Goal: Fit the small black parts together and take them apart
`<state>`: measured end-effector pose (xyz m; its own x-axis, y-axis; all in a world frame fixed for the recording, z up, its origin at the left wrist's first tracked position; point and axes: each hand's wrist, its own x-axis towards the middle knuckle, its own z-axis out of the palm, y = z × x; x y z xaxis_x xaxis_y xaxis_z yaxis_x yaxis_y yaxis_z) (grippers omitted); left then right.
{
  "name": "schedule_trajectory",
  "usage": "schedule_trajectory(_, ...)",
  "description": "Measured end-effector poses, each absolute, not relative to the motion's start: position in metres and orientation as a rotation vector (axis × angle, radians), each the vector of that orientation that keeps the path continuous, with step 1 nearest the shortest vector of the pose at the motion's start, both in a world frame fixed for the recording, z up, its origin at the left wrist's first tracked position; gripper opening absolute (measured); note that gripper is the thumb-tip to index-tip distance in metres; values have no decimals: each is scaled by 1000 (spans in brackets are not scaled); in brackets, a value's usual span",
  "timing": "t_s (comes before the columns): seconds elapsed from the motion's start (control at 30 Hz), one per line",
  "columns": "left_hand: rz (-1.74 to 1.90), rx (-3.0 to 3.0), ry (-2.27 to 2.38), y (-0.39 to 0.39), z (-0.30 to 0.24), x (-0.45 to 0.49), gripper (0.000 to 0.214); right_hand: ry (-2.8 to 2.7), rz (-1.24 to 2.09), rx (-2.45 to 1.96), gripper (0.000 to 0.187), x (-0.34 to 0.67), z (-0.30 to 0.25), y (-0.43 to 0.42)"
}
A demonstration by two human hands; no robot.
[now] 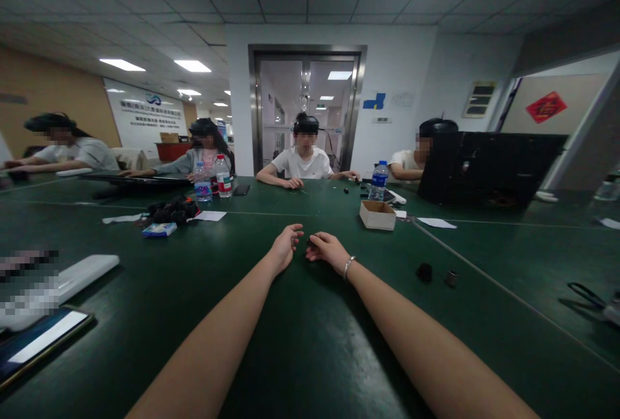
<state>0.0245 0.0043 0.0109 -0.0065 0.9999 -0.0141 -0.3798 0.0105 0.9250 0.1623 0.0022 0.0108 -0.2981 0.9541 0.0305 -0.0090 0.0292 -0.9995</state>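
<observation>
My left hand (285, 246) hovers over the green table (300, 328) with its fingers loosely apart and nothing seen in them. Close beside it, my right hand (330, 251), with a bracelet (349, 268) at the wrist, is closed on a small dark piece (310, 242). That piece is mostly covered by the fingers, so its kind does not show. To the right of my right forearm lie a black knob-like piece (424, 272) and a smaller grey-brown piece (451, 278), both apart from my hands.
Ahead stand an open cardboard box (378, 215) and a water bottle (378, 181). Left are a black heap (173, 210), a tissue pack (159, 230) and two bottles. A phone (46, 345) and a white device (90, 277) lie near left. Several people sit around; monitors (489, 170) stand right.
</observation>
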Motion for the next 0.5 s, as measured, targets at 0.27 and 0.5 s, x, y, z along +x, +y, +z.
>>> schedule_trajectory(0.27,1383,1188,845,-1,6,15,21,-1680,1153,-1135,23,167,6,2)
schedule_trajectory(0.5,1310,1509,895,-2,1,14,24,-1758,1104,-1098,21,168,2,4)
